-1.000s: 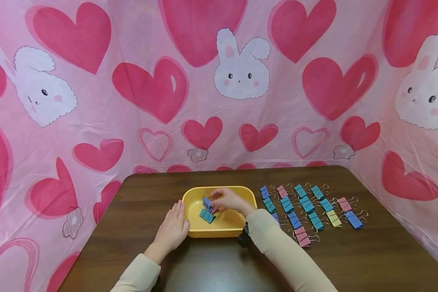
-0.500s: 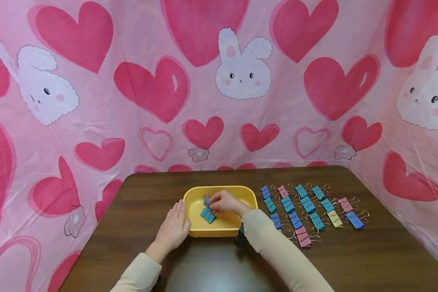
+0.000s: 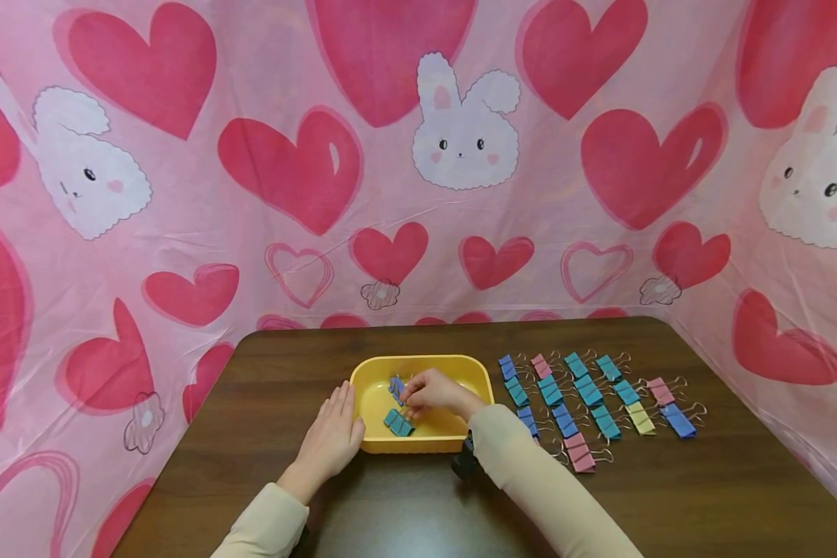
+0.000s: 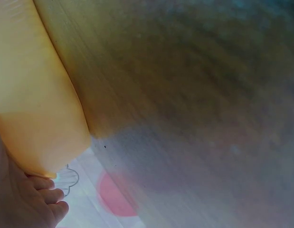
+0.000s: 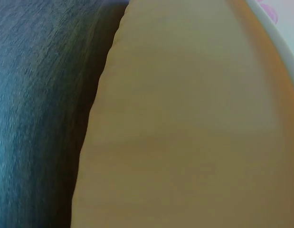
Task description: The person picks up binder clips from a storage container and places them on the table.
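Note:
My left hand (image 3: 329, 435) lies with straight fingers along the left side of the yellow tray (image 3: 411, 446). In the left wrist view, the fingers of the left hand (image 4: 35, 202) rest beside the tray's wall (image 4: 37, 85). My right hand (image 3: 438, 394) reaches inside the tray, thumb and fingers drawn together at the wire handle of a teal binder clip (image 3: 398, 423). A blue binder clip (image 3: 396, 389) lies just behind those fingertips. The tray's outer wall (image 5: 184, 118) fills most of the right wrist view, and the right hand is out of sight there.
Right of the tray, binder clips lie in columns on the dark wooden table (image 3: 725, 496). Among them are a pink clip (image 3: 579, 452), a yellow clip (image 3: 639, 418) and a blue clip (image 3: 678, 421). A patterned pink cloth (image 3: 439, 209) hangs behind the table.
The right hand's fingers have shifted slightly inside the tray, and the teal clip has moved a little toward the front. A pink clip seen under the fingers earlier is hidden now. The left hand stays.

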`<state>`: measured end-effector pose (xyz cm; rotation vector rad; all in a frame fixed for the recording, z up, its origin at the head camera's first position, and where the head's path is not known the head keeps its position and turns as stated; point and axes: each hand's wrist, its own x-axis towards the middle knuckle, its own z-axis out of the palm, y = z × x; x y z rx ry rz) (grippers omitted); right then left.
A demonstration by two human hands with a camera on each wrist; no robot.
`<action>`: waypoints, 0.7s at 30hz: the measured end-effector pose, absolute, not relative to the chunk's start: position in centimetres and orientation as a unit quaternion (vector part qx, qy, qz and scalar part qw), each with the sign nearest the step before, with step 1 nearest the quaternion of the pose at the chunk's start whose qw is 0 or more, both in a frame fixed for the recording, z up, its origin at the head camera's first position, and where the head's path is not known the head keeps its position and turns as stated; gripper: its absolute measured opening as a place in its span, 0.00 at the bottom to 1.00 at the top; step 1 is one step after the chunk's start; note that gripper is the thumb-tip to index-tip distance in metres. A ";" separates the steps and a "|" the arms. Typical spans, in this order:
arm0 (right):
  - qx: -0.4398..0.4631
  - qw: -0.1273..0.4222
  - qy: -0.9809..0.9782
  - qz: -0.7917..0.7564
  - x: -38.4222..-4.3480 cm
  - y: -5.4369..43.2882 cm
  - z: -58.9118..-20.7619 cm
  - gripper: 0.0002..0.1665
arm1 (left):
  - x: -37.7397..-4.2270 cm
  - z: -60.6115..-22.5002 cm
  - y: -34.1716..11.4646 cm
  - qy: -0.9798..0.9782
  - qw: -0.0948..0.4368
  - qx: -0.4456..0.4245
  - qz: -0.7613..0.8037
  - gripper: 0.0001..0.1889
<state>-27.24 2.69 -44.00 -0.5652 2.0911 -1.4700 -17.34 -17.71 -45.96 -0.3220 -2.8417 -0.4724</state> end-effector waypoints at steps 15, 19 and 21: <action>-0.202 0.286 0.770 -0.534 -27.1 3.7 -44.0 0.08 | -17.3 -45.9 -17.6 -0.975 0.111 -0.104 -0.164 0.31; -0.210 0.295 0.760 -0.540 -27.0 4.4 -44.0 0.10 | -17.3 -45.9 -17.6 -0.974 0.110 -0.103 -0.166 0.31; -0.215 0.295 0.753 -0.547 -27.0 4.8 -44.0 0.10 | -17.3 -45.9 -17.6 -0.975 0.106 -0.102 -0.167 0.31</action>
